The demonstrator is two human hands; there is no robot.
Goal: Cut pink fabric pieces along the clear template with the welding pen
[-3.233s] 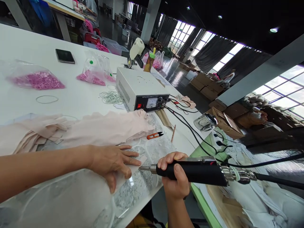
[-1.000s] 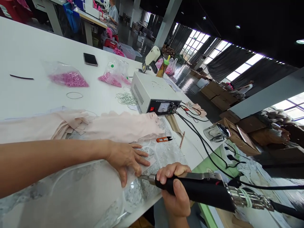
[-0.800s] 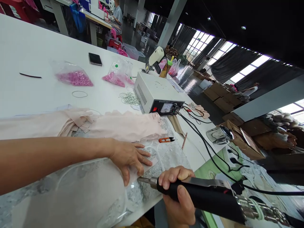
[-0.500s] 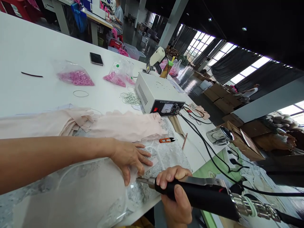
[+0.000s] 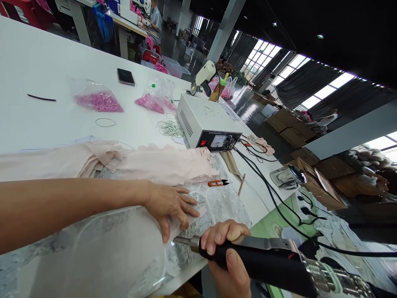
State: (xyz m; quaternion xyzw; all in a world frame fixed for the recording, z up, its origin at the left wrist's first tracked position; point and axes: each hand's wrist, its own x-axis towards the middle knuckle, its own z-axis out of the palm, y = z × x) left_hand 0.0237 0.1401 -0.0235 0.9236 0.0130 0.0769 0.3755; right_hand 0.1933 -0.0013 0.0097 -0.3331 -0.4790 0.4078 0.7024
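My left hand (image 5: 170, 207) lies with its fingers spread, pressing on a pale piece of fabric (image 5: 201, 212) and a clear template sheet (image 5: 124, 244). My right hand (image 5: 228, 252) is wrapped round a black handheld ultrasonic welder (image 5: 263, 260). Its metal tip (image 5: 182, 240) points left and sits on or just over the sheet's edge, close to my left thumb; contact cannot be made out. Beyond my left hand is a stack of pale pink fabric (image 5: 161, 163). Orange thread snips (image 5: 218, 183) rest to the right of that stack.
A white generator box (image 5: 207, 120) stands behind, its black cables (image 5: 263, 178) running to the right. Bags of pink bands (image 5: 99, 101), a phone (image 5: 125, 77) and a glass mug (image 5: 287, 177) are on the white table (image 5: 37, 58). A person (image 5: 155, 20) sits far back.
My right hand has brought the welder slightly left and down, so its tip is nearer my left thumb. My left hand stays in place.
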